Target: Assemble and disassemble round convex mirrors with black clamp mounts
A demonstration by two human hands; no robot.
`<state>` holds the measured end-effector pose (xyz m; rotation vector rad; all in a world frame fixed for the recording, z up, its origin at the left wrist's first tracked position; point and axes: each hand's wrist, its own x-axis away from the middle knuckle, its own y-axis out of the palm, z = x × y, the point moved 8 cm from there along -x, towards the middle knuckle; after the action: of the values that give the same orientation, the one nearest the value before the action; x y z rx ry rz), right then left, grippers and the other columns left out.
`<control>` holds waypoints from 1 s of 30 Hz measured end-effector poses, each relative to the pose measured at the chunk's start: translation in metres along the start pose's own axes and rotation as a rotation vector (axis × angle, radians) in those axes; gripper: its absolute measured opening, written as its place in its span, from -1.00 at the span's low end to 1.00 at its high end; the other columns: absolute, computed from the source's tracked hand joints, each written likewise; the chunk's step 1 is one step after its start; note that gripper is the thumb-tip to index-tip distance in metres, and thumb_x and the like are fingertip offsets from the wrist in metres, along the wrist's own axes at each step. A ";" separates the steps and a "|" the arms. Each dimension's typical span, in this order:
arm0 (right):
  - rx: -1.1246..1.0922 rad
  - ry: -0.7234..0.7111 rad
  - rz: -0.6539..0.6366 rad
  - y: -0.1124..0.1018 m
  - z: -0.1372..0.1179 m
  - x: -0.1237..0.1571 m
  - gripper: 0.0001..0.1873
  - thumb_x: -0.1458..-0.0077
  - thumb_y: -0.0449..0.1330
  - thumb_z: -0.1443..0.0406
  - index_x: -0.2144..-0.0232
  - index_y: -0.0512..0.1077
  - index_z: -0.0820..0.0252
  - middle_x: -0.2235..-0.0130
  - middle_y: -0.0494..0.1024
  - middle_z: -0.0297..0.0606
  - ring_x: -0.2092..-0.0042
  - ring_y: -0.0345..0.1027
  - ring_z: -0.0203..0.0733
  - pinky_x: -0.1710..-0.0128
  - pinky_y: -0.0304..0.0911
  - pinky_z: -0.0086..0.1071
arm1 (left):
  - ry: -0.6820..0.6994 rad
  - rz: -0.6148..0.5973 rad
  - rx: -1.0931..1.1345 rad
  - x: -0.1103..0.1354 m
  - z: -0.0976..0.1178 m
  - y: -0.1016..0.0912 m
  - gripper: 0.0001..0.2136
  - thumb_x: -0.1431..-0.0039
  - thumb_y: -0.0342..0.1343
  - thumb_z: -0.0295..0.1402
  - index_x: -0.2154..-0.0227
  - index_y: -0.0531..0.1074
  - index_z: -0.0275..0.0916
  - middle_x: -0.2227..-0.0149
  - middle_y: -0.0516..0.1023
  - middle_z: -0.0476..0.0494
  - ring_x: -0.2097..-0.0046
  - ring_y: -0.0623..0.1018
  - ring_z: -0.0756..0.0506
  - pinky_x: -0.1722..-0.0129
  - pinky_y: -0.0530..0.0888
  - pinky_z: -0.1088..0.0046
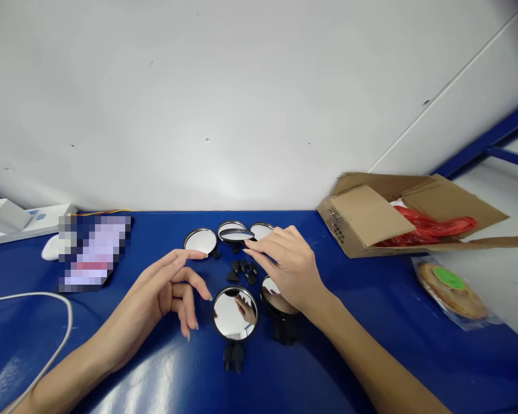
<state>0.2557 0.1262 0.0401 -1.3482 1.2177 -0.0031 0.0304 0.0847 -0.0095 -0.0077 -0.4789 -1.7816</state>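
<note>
My right hand (291, 261) pinches a small round mirror (236, 234) by its edge; the mirror is tilted, so its face shows as a thin oval. My left hand (164, 296) is open with fingers apart, its index fingertip at the rim of a round mirror (200, 240) lying at the back left. Behind the held one lie two more, a middle mirror (232, 225) and a right mirror (261, 230). Small black parts (243, 270) sit in a cluster between the hands. Nearer me is a mirror with a black clamp (235, 313); another mirror (276, 296) is partly hidden under my right hand.
On the blue table (155, 368), a blurred-out phone (92, 253), a white rounded object (54, 247), a white cable (64, 322) and a power strip (47, 218) lie left. Right stand an open cardboard box (362, 215) with a red plastic bag (431, 225) and a wrapped round pastry (457, 293). A white wall (242, 103) rises behind.
</note>
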 end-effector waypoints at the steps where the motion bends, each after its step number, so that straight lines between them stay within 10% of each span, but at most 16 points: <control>1: -0.001 0.003 -0.003 0.001 0.001 0.000 -0.80 -0.60 0.30 0.31 0.11 0.72 0.11 0.25 0.80 -0.25 0.20 0.59 -0.08 0.12 0.22 -0.13 | -0.004 0.005 -0.009 0.000 0.000 0.000 -0.53 -0.56 0.23 0.11 -0.19 0.58 -0.18 0.26 0.78 -0.20 0.48 0.65 -0.13 0.50 0.70 0.36; 14: -0.089 0.066 -0.048 0.007 0.007 0.003 -0.84 -0.58 0.32 0.33 0.08 0.74 0.10 0.16 0.84 -0.29 0.13 0.63 -0.08 0.01 0.30 -0.14 | -0.007 -0.011 -0.116 0.000 -0.001 0.001 -0.54 -0.59 0.18 0.10 -0.22 0.53 -0.17 0.25 0.79 -0.20 0.44 0.66 -0.14 0.43 0.64 0.37; 23: -0.209 0.045 -0.092 -0.002 -0.009 -0.001 -0.87 -0.52 0.36 0.37 0.14 0.72 0.11 0.24 0.79 -0.38 0.21 0.57 -0.18 0.07 0.26 -0.19 | 0.181 -0.072 -0.708 0.008 0.003 0.010 -0.71 -0.61 0.24 0.04 0.05 0.68 -0.04 0.23 0.71 -0.02 0.18 0.63 -0.13 0.12 0.53 0.33; 26: -0.253 0.033 -0.174 0.000 -0.018 0.001 -0.83 -0.53 0.35 0.36 0.19 0.70 0.11 0.29 0.75 -0.39 0.22 0.52 -0.18 0.06 0.24 -0.20 | 0.258 -0.131 -0.833 0.013 0.001 0.019 -0.84 -0.59 0.28 -0.09 -0.07 0.61 0.04 0.05 0.73 0.01 0.08 0.66 -0.15 0.03 0.56 0.29; 30: -0.220 0.086 -0.245 0.006 -0.017 0.004 -0.79 -0.56 0.30 0.31 0.21 0.68 0.12 0.30 0.73 -0.37 0.25 0.49 -0.20 0.04 0.23 -0.21 | 0.424 -0.246 -0.994 0.022 -0.001 0.032 -0.52 -0.51 0.38 -0.26 -0.35 0.38 0.15 -0.36 0.54 -0.09 -0.30 0.57 -0.24 -0.32 0.54 0.13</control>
<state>0.2426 0.1134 0.0371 -1.6986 1.1412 -0.1042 0.0542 0.0581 0.0057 -0.2671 0.7581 -2.0231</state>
